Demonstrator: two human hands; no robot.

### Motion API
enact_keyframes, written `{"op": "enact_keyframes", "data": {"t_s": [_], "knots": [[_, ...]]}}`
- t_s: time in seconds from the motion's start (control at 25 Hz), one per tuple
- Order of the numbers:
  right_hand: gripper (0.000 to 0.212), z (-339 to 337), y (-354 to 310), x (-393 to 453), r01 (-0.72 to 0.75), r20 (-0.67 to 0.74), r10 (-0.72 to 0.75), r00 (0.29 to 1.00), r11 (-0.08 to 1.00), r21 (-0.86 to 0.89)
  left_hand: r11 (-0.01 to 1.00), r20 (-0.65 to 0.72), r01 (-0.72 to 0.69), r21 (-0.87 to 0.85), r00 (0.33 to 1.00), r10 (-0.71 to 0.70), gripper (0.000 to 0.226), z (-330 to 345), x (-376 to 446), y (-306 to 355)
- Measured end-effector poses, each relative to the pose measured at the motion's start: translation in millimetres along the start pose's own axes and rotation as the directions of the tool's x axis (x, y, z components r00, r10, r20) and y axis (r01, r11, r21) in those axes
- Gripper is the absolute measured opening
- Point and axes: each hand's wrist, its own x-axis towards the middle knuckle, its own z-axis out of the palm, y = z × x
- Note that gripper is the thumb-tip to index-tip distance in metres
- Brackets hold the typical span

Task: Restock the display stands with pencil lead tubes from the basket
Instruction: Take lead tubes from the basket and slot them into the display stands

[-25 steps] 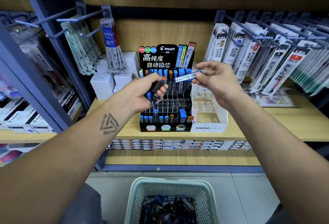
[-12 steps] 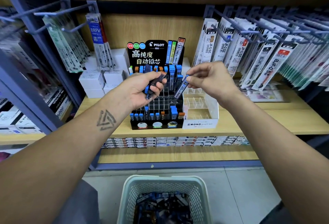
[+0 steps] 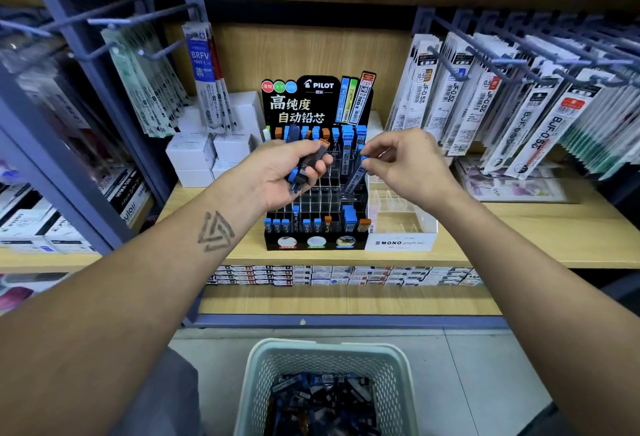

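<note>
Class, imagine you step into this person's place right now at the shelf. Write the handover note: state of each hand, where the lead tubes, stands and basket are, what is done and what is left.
Left hand: grips a small bunch of lead tubes, orange and blue caps, held in front of the black Pilot stand.
Right hand: pinches one blue-capped tube, tilted, its lower end over the open slots on the stand's right side.
Done: the back row and front row hold tubes.
Left: the middle rows look mostly empty; the clear Mono stand beside it looks empty too.
Basket: on the floor below, many tubes inside.
</note>
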Motion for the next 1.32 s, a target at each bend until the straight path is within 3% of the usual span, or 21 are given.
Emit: {"op": "enact_keyframes", "data": {"t_s": [0.28,0.56,0.8,0.88,0.92,1.0,1.04,1.12,1.32], "knots": [[0.01,4.0,-3.5,4.8,0.022,0.027,-0.022,0.999,1.0,-0.004,0.999,-0.016,-0.011,0.032,1.0,0.012,0.01,-3.0,1.0,-1.4],[0.014,26.1,5.2,-2.3,0.166,0.228,-0.101,0.968,0.944,-0.285,0.998,-0.016,-0.019,0.057,1.0,0.019,0.016,-2.5,1.3,-3.2],[0.028,35.0,10.7,-4.7,0.168,0.324,-0.033,0.945,0.902,-0.398,0.991,0.003,0.01,0.132,1.0,-0.01,0.016,-4.0,0.9,-8.6],[0.028,27.7,4.5,-2.3,0.016,0.21,0.03,0.977,0.977,-0.214,0.989,0.025,0.021,0.148,0.999,-0.025,0.018,-5.0,1.5,-10.6],[0.025,23.2,0.3,-1.3,-0.124,0.157,0.121,0.98,0.992,0.011,0.988,0.039,0.024,0.155,0.999,-0.03,0.018,-4.7,1.5,-11.4],[0.019,16.0,-10.0,-3.4,-0.33,0.21,0.257,0.943,0.795,0.509,0.985,0.071,0.021,0.173,0.997,-0.034,0.017,-2.9,0.7,-14.0],[0.02,15.5,-11.9,-4.5,-0.364,0.254,0.261,0.931,0.69,0.626,0.983,0.092,0.016,0.185,0.995,-0.033,0.017,-2.1,0.6,-15.6],[0.023,17.0,-12.0,-7.2,-0.387,0.289,0.258,0.922,0.621,0.681,0.976,0.133,0.015,0.217,0.99,-0.045,0.021,-0.5,1.0,-17.9],[0.021,7.0,-9.4,-1.7,-0.372,0.205,0.323,0.924,0.633,0.68,0.958,0.109,0.01,0.287,0.993,-0.043,0.018,-1.6,3.2,-18.8]]}}
